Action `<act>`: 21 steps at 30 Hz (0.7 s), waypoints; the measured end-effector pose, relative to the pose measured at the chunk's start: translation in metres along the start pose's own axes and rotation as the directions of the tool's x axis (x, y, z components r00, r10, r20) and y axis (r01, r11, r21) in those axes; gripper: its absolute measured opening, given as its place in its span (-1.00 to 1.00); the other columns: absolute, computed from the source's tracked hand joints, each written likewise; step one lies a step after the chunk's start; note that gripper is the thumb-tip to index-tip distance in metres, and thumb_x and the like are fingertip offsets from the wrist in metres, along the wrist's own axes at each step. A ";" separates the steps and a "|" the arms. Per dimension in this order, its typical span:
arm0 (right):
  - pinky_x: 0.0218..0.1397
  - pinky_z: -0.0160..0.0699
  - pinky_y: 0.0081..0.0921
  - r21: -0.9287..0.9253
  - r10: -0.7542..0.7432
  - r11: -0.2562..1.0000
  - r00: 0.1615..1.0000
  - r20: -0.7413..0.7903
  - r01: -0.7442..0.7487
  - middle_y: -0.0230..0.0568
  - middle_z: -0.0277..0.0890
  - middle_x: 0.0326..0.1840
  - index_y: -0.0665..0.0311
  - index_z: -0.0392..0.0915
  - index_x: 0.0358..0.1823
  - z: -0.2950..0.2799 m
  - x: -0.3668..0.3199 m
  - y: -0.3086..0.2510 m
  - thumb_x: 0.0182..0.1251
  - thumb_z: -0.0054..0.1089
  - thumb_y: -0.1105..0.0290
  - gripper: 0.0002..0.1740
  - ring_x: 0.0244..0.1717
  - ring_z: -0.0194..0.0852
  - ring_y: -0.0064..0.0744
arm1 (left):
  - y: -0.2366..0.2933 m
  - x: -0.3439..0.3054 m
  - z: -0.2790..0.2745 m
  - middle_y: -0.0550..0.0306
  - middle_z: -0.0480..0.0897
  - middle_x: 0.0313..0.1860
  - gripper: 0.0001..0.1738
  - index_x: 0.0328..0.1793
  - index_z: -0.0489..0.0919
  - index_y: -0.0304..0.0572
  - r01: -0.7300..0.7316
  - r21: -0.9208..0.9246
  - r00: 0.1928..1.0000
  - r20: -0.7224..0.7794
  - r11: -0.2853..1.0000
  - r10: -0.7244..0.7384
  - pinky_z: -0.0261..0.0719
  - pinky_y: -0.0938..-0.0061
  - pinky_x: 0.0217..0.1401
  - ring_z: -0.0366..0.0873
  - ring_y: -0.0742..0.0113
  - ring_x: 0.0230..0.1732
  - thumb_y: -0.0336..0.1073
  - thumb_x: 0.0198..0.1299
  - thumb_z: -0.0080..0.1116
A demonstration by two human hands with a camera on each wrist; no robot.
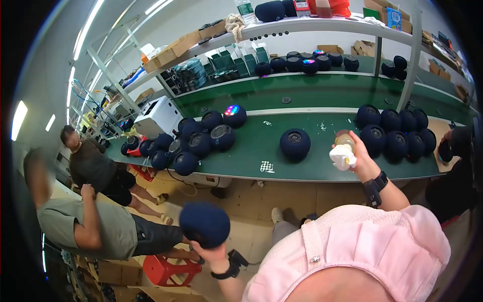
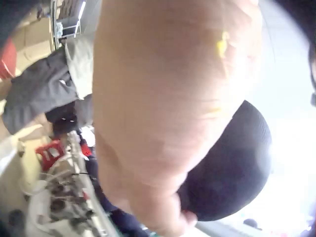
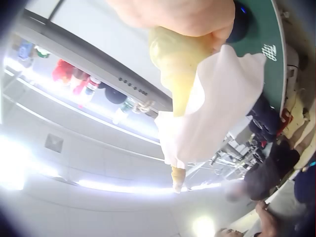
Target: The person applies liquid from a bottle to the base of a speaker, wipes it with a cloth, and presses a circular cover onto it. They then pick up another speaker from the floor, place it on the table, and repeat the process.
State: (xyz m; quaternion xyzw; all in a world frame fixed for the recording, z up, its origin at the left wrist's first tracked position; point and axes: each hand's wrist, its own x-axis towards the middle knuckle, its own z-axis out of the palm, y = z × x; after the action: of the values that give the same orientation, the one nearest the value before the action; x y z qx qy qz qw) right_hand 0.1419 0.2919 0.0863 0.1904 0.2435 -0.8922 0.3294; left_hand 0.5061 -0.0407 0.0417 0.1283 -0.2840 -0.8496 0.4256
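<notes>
My left hand (image 1: 214,255) grips a round, dark blue fabric-covered speaker (image 1: 205,224) from below, out in front of the bench's near edge. In the left wrist view the back of the hand (image 2: 163,89) covers much of that speaker (image 2: 232,168), and yellow smears mark the skin. Over the bench my right hand (image 1: 363,160) grips a yellowish squeeze bottle (image 3: 173,52). White tissue (image 3: 217,103) is wrapped about its neck, and a narrow nozzle tip (image 3: 177,178) pokes out beyond the tissue. A single speaker (image 1: 295,145) sits on the green bench, left of the bottle.
Speakers cluster on the bench at left (image 1: 199,145) and right (image 1: 391,121); one at left has a lit, colourful top (image 1: 233,111). A shelf (image 1: 302,25) with more goods spans the back. Two people stand at left near a red stool (image 1: 171,269); another person sits at far right.
</notes>
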 end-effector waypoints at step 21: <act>-0.17 0.60 -0.18 0.374 -0.264 0.862 0.933 -0.246 0.342 0.02 0.40 -0.19 0.32 0.35 -0.01 -0.053 0.006 0.021 0.19 0.15 0.01 -0.46 -0.22 0.46 -0.01 | -0.120 0.213 0.173 0.06 0.19 0.38 -0.05 0.41 0.11 -0.12 0.262 0.225 0.794 0.502 0.938 -0.342 0.25 0.16 0.32 0.24 0.07 0.32 0.01 -0.07 0.30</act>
State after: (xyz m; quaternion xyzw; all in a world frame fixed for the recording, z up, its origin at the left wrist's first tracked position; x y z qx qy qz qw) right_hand 0.1613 0.3047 0.0335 0.2972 0.1071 -0.9421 0.1127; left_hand 0.2196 -0.0885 0.1152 -0.0389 -0.4271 -0.8857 0.1777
